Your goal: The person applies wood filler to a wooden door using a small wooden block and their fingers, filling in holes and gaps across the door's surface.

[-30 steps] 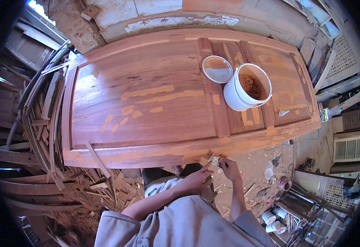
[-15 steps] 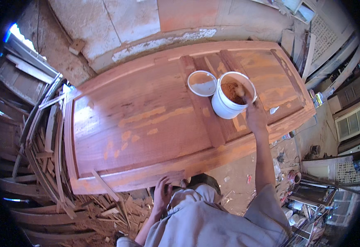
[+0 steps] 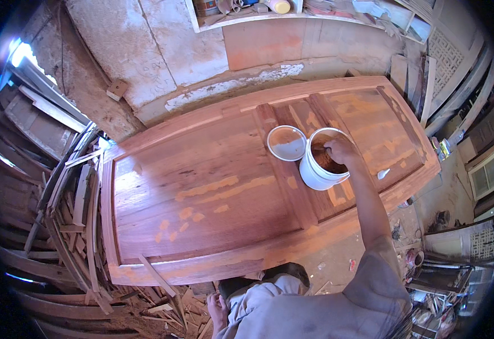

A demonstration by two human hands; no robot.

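Over the wooden door (image 3: pixel 213 192), I dip my right hand (image 3: pixel 340 151), fingers curled, into the white bucket (image 3: pixel 319 172) of brown filler beside its lid (image 3: pixel 286 143); left hand (image 3: pixel 218 309) hangs low, grip unclear. Next, I judge: lift filler cleanly.

It was a carpentry workshop: a large wooden door (image 3: pixel 247 186) lay flat mid-frame, scrap wood strips (image 3: pixel 72 209) were heaped at left, and louvred shutters (image 3: pixel 487 175) leaned at right below a cluttered shelf (image 3: pixel 269 11).
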